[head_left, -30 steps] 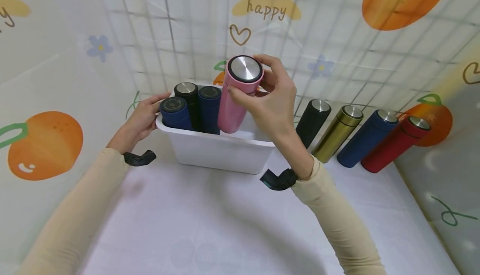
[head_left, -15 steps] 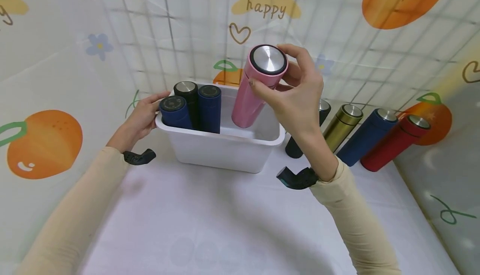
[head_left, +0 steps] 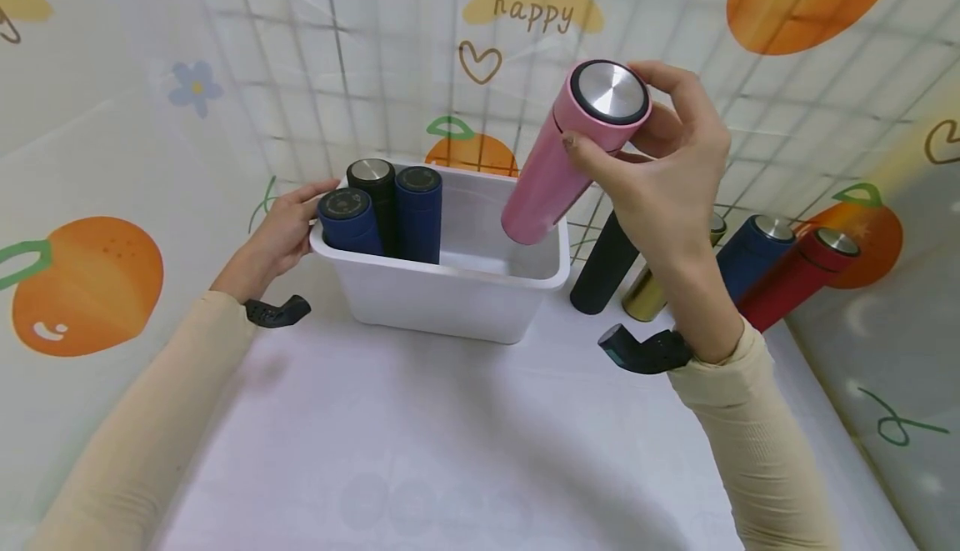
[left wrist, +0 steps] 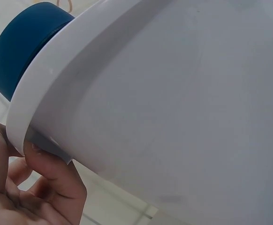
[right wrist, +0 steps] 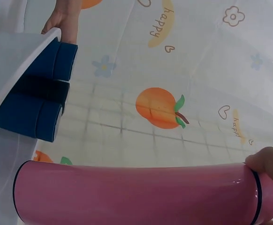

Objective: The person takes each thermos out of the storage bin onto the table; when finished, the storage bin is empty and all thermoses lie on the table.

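My right hand (head_left: 675, 155) grips a pink thermos (head_left: 546, 167) near its steel-topped lid. The thermos is tilted in the air over the right end of a white bin (head_left: 450, 301), its base at about rim height. In the right wrist view the pink thermos (right wrist: 136, 194) lies across the bottom, thumb by the lid seam. My left hand (head_left: 273, 238) holds the bin's left end; the left wrist view shows its fingers (left wrist: 54, 176) curled under the rim (left wrist: 47, 77). Inside the bin's left half stand two blue thermoses (head_left: 420, 217) and a black one (head_left: 372, 172).
Right of the bin, a black thermos (head_left: 603, 272), a gold one (head_left: 645, 297), a blue one (head_left: 753, 255) and a red one (head_left: 798, 276) stand in a row, partly behind my right arm. A wire grid (head_left: 337, 59) behind a printed sheet backs the table (head_left: 420, 434).
My right hand has carried the pink thermos up and to the right, from beside the blue thermoses to the bin's right end. It tilts more now. The left hand stays put.
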A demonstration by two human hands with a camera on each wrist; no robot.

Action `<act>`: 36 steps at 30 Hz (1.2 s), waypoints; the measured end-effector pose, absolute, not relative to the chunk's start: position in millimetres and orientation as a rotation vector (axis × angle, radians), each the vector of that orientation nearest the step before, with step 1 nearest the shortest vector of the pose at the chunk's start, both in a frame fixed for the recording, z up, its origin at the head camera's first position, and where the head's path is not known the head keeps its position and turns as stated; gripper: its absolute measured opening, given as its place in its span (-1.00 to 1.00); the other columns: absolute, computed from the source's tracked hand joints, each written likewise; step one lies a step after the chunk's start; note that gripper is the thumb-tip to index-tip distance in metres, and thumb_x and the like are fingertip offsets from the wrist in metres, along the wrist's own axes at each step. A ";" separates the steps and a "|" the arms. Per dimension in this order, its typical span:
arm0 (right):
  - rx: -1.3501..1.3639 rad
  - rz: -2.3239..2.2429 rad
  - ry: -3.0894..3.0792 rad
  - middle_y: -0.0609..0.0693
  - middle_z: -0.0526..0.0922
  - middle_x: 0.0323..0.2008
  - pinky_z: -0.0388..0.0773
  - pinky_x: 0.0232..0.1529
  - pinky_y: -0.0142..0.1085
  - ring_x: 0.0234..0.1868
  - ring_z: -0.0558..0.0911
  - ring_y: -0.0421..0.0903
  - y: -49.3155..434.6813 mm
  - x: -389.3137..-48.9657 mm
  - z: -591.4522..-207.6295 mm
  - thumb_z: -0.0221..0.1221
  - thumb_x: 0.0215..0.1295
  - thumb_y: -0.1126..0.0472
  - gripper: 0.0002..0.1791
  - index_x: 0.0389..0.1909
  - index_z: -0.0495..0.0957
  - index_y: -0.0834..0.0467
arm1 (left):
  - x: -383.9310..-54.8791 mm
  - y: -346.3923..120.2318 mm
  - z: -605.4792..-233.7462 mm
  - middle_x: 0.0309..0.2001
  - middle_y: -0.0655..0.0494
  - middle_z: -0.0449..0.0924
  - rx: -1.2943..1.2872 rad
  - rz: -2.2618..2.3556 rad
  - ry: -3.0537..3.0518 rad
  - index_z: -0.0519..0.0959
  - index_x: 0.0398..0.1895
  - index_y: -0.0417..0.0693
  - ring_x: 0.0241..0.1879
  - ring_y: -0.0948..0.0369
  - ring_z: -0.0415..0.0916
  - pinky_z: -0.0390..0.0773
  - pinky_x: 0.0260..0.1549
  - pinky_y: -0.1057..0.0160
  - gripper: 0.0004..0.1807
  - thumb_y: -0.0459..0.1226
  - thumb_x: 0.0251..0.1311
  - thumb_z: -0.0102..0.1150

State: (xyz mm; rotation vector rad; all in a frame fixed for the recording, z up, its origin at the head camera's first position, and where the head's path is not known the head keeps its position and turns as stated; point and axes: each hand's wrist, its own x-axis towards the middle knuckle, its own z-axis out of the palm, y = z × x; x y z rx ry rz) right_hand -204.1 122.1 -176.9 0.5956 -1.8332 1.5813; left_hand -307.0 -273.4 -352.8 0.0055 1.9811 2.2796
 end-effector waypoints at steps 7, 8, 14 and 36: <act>0.595 1.505 -1.827 0.15 0.69 -0.04 0.67 -0.07 -0.29 -0.12 0.73 -0.04 144.0 -204.0 -180.1 0.45 -0.04 0.43 -0.42 0.09 0.58 0.19 | -308.7 -273.2 -353.4 -0.10 0.14 0.59 0.015 2.284 1.986 0.12 0.58 -0.03 -0.41 0.28 0.69 0.67 -0.51 0.35 -0.44 -0.20 0.58 -0.14; 0.592 1.499 -1.827 0.15 0.69 -0.04 0.67 -0.07 -0.29 -0.13 0.73 -0.04 147.2 -203.9 -180.8 0.45 -0.04 0.43 -0.42 0.09 0.58 0.19 | -308.5 -272.9 -352.9 -0.11 0.14 0.60 0.016 2.284 1.988 0.13 0.57 -0.03 -0.42 0.28 0.69 0.67 -0.51 0.35 -0.44 -0.20 0.58 -0.14; 0.510 1.477 -1.855 0.15 0.69 -0.05 0.66 -0.06 -0.30 -0.13 0.73 -0.05 162.9 -201.9 -183.3 0.46 -0.04 0.43 -0.42 0.09 0.60 0.18 | -307.5 -272.5 -351.8 -0.06 0.15 0.58 -0.003 2.288 1.971 0.13 0.58 -0.02 -0.36 0.28 0.69 0.69 -0.46 0.32 -0.44 -0.20 0.58 -0.14; 0.332 1.380 -1.961 0.14 0.66 0.00 0.65 -0.10 -0.39 -0.13 0.72 -0.10 206.9 -201.3 -214.3 0.46 -0.01 0.43 -0.41 0.12 0.60 0.18 | -308.1 -272.5 -352.8 -0.20 0.18 0.64 -0.007 2.319 1.950 0.16 0.56 -0.05 -0.49 0.30 0.67 0.63 -0.60 0.38 -0.45 -0.23 0.57 -0.13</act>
